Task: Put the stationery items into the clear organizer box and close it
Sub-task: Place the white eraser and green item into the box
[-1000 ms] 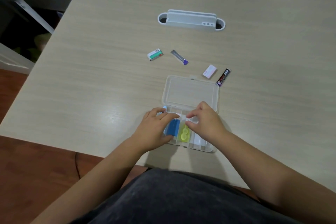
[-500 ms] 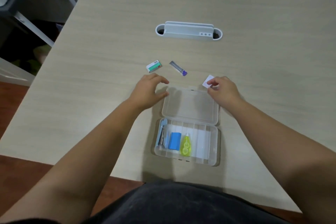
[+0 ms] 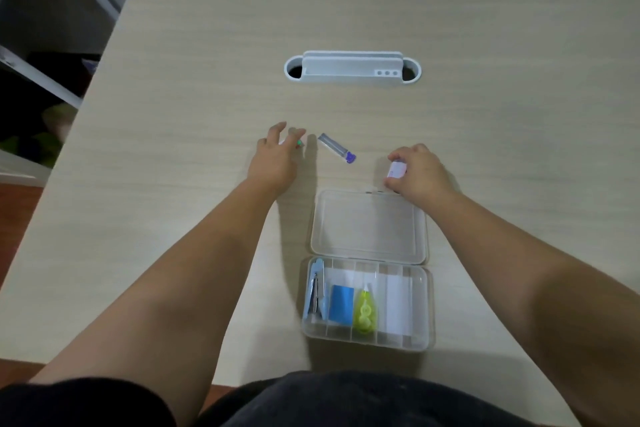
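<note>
The clear organizer box point(image 3: 429, 308) lies open near the table's front edge, its lid point(image 3: 369, 225) folded flat away from me. Inside it are a light blue stapler point(image 3: 314, 291), a blue block point(image 3: 341, 303), a yellow-green correction tape point(image 3: 363, 310) and a white piece point(image 3: 396, 302). My left hand point(image 3: 275, 159) rests with spread fingers over a small green and white box point(image 3: 300, 143), which is mostly hidden. My right hand point(image 3: 420, 172) is curled around a white eraser point(image 3: 397, 170) just beyond the lid's far right corner. A clear lead tube with a purple cap point(image 3: 337, 148) lies between my hands.
A white plastic cable slot point(image 3: 351, 68) is set into the table further back. The table's left edge point(image 3: 86, 107) runs diagonally, with dark shelving and floor beyond it. My dark clothing fills the bottom of the view.
Both hands left the organizer and reached away from me. The left hand came down over the green and white box, and the right hand closed around the white eraser.
</note>
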### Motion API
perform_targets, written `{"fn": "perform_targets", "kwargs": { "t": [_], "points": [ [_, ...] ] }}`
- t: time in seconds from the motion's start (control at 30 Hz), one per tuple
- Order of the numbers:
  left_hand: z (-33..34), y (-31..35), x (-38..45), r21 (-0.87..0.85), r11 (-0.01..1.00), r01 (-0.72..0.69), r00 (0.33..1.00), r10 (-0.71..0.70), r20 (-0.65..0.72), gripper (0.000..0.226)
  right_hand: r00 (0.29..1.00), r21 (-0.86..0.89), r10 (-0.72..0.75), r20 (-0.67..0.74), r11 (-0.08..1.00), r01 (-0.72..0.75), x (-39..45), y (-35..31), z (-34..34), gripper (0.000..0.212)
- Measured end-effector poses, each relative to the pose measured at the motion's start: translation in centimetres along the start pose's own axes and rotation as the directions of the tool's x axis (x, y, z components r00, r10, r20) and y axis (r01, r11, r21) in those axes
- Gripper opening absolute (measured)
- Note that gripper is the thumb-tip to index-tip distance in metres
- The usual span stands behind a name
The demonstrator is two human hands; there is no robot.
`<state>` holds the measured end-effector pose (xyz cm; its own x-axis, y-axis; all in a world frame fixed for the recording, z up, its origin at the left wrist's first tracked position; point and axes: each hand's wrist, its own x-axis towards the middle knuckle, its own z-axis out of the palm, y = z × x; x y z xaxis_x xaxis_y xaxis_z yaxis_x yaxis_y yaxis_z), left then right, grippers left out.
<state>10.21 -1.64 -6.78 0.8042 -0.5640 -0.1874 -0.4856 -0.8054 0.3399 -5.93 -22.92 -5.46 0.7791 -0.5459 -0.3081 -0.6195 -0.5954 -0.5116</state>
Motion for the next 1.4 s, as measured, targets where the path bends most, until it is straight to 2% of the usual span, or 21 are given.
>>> {"fn": "perform_targets", "kwargs": {
  "t": [0.1,0.23,0.33,0.43,0.5,0.6,0.7,0.8,0.9,1.03,1.2,1.4],
  "points": [
    [0.1,-0.2,0.4,0.023,1.0,-0.011,1.0,0.01,0.019,0.065,0.999,0.076,0.0,-0.034,0.997,0.003,-0.3,-0.2,-0.4,0.055],
    [-0.4,0.7,-0.3,-0.112,0.994,0.01,1.0,-0.012,-0.01,0.064,0.997,0.234,-0.075,-0.013,0.969,0.076,-3.4,-0.2,-1.1,0.062],
    [-1.0,2.8,-2.5,-0.245,0.968,-0.056,0.996,0.036,-0.086,0.068,0.989,0.328,-0.119,0.093,0.941,0.082,-6.6,0.7,-1.2,0.06],
    [-1.1,5.6,-6.3,-0.403,0.905,-0.138,0.987,0.092,-0.133,0.064,0.961,0.297,-0.145,0.234,0.952,0.071,-9.5,2.0,-1.2,0.056],
    [-0.4,7.2,-9.7,-0.504,0.849,-0.155,0.986,0.105,-0.127,0.061,0.943,0.326,-0.11,0.315,0.945,0.002,-11.0,3.2,-1.1,0.053],
    [1.2,9.4,-15.2,-0.6,0.792,-0.115,0.991,0.131,-0.018,0.058,0.93,0.447,-0.031,0.366,0.883,-0.146,-12.4,4.8,-1.2,0.049],
    [3.3,11.3,-19.8,-0.58,0.808,-0.103,0.981,0.178,0.074,0.048,0.952,0.492,0.004,0.307,0.855,-0.162,-13.2,6.0,-1.6,0.047],
    [5.1,12.4,-22.8,-0.557,0.829,-0.055,0.981,0.148,0.123,0.041,0.969,0.489,0.021,0.247,0.86,-0.144,-13.7,6.9,-1.8,0.044],
    [5.9,12.9,-24.2,-0.47,0.882,-0.037,0.986,0.11,0.129,0.04,0.981,0.456,0.029,0.193,0.883,-0.116,-14.0,7.1,-1.6,0.034],
    [6.3,13.4,-24.6,-0.335,0.941,-0.054,0.989,0.097,0.113,0.033,0.979,0.485,0.017,0.202,0.867,-0.115,-14.6,6.6,-1.4,0.019],
    [7.0,13.3,-24.8,-0.264,0.963,-0.053,0.994,0.076,0.075,0.025,0.976,0.47,-0.019,0.217,0.879,-0.088,-15.5,5.5,-1.0,0.02],
    [7.3,12.8,-25.5,-0.193,0.97,-0.149,0.982,0.168,0.084,0.036,0.969,0.43,-0.073,0.234,0.902,-0.036,-15.4,4.1,-0.2,0.032]
  ]
}}
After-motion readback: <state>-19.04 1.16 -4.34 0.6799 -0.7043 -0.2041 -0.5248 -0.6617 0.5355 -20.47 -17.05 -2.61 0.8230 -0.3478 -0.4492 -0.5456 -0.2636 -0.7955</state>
